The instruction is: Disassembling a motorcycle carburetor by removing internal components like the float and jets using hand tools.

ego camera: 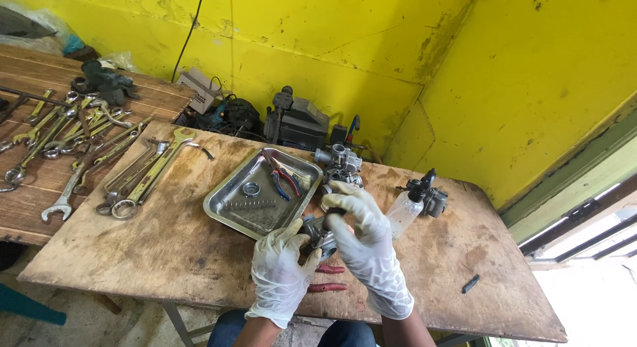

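Both my hands wear white gloves and meet over the front middle of a wooden board table [166, 247]. My left hand [280, 271] cups a small grey metal engine part [320, 235] from below. My right hand [365, 244] grips the same part from above and the right, its fingers curled over the top. Red-handled pliers [328, 278] lie on the board just under my hands. A steel tray [229, 200] with a ring, a spring-like piece and blue-and-red pliers lies just beyond my left hand.
Several spanners [142, 181] lie in rows at the left. A second metal carburettor-like part [338, 162] stands behind the tray. A clear spray bottle [406, 211] and a black part [434, 201] stand at right. A small dark piece [470, 283] lies near the right edge. Power tools line the yellow wall.
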